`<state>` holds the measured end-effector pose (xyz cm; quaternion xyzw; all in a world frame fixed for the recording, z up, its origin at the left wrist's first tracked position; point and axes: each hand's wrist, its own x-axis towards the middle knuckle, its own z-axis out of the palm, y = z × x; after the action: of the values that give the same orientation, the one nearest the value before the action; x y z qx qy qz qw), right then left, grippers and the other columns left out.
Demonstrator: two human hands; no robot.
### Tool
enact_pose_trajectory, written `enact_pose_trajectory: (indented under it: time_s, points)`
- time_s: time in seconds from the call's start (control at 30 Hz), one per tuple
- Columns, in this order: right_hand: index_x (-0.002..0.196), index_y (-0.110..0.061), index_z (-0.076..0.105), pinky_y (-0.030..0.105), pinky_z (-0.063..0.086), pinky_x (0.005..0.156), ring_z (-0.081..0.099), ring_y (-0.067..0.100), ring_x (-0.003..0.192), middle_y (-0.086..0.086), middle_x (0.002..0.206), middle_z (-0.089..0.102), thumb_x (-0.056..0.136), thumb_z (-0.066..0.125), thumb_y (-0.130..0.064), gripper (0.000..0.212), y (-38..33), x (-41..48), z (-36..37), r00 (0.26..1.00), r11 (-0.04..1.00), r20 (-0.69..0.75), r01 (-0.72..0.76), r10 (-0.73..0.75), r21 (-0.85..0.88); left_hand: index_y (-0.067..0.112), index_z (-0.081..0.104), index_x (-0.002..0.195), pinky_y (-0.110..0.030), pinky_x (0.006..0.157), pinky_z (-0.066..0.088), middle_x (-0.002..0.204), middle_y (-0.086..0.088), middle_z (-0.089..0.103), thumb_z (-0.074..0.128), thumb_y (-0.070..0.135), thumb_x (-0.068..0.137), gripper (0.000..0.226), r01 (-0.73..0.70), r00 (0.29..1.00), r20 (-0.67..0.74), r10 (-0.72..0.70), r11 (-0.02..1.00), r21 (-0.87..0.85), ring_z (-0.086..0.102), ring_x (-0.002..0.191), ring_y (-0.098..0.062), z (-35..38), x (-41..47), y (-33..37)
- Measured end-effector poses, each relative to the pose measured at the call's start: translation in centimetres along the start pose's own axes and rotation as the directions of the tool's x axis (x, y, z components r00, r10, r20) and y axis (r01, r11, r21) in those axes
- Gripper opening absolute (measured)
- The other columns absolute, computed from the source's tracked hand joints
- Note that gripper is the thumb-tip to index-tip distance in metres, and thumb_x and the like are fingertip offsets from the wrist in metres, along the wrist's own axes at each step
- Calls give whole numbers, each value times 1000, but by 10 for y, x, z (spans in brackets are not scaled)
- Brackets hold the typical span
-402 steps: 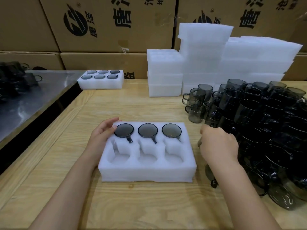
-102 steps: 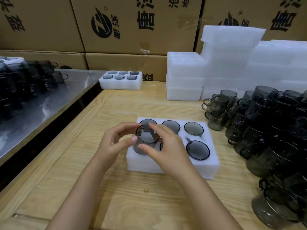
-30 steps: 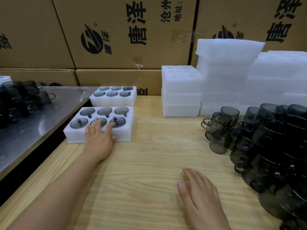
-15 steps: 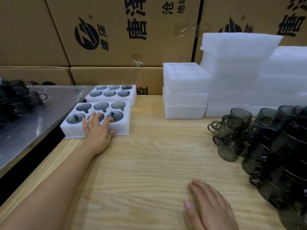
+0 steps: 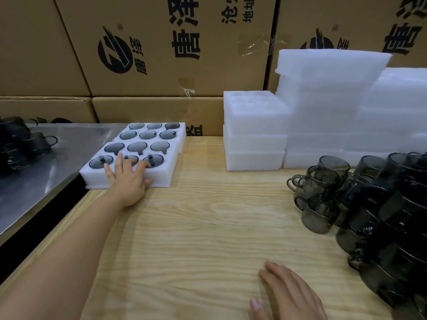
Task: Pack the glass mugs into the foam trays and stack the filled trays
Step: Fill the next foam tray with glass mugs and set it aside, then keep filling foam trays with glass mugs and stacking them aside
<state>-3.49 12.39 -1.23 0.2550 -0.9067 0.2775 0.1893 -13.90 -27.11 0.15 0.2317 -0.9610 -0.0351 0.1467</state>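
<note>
Fingers (image 5: 120, 161) flat on white foam tray (image 5: 162, 176)

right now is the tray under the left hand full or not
Full: all six pockets of the foam tray show a dark mug, one partly under the left hand.

We get soft, even light. Glare streaks the grey steel tabletop (image 5: 46, 185) at left; the stacked white foam trays (image 5: 323, 100), upper right, wash out. Frame edges bow, and the right hand (image 5: 288, 295) blurs.
</note>
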Motion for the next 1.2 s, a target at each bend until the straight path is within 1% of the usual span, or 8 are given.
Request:
enact_pose_trajectory:
  time_s: [0.2, 0.37, 0.57, 0.67, 0.8, 1.0, 1.1, 1.2]
  points:
    - [73, -16, 75, 6, 11, 103, 45, 3, 111, -3, 91, 73, 91, 9, -63, 83, 1, 3, 2, 996, 999, -71, 47, -48, -5, 27, 41, 129, -58, 109, -16, 152, -8, 18, 51, 37, 94, 37, 10, 1000, 25, -10, 1000, -14, -18, 144, -28, 5, 14, -6]
    - [73, -17, 75, 7, 8, 104, 47, 11, 94, -4, 90, 73, 90, 6, -62, 84, 2, 1, 3, 996, 997, -87, 25, -31, -67, 30, 27, 143, -58, 112, -11, 153, -11, 13, 54, 35, 89, 60, 91, 994, 59, -93, 995, 42, -16, 144, -33, -10, 1, 15]
    - [70, -17, 75, 11, 14, 102, 47, 12, 93, -3, 88, 73, 88, 25, -57, 67, 5, 0, 2, 997, 992, -58, 50, -58, -120, 17, 23, 148, -53, 114, -6, 155, -8, 20, 60, 20, 81, 77, -491, 862, -211, 460, 863, -124, 1, 147, -24, -35, -21, 117]
    - [66, -18, 75, 18, 33, 84, 47, 11, 91, -4, 84, 73, 74, 37, -57, 56, 7, 1, 2, 984, 979, -112, 122, -141, -166, 18, 13, 151, -51, 116, -3, 160, -2, 8, 53, 20, 88, 75, -490, 855, -282, 435, 856, -164, -2, 148, -19, -58, -2, 184]
    - [59, -18, 74, 23, 36, 71, 68, 13, 80, -6, 78, 73, 95, 5, -53, 86, 6, 6, -1, 980, 970, -134, 117, -148, -211, 18, 6, 152, -56, 115, -7, 161, 4, 1, 40, 9, 90, 71, -377, 923, -131, 362, 919, -115, -5, 147, -15, -74, 26, 236]
    - [54, -16, 73, 24, 36, 70, 71, 14, 68, -7, 75, 73, 93, 13, -52, 80, 6, 6, 4, 971, 964, -190, 92, -142, -249, 15, 40, 138, -59, 112, -10, 131, -3, 42, 53, 16, 93, 47, -429, 855, -292, 428, 901, 61, 30, 133, -18, -80, 37, 246]
    - [58, -17, 74, 25, 35, 71, 71, 15, 69, -5, 78, 73, 64, 37, -55, 54, 8, 4, 7, 986, 971, -115, 95, -122, -219, 16, 50, 132, -55, 112, -13, 120, -2, 49, 60, 24, 90, 43, -494, 809, -343, 477, 868, 40, 43, 123, -18, -90, 29, 243]
    - [64, -17, 75, 26, 34, 74, 72, 16, 74, -5, 83, 73, 55, 37, -54, 54, 6, -2, 6, 999, 984, -14, 46, -49, -170, 6, 62, 117, -57, 112, 11, 104, -10, 59, 68, 21, 81, 39, -553, 688, -512, 514, 828, 87, 60, 97, -26, -102, 3, 243]
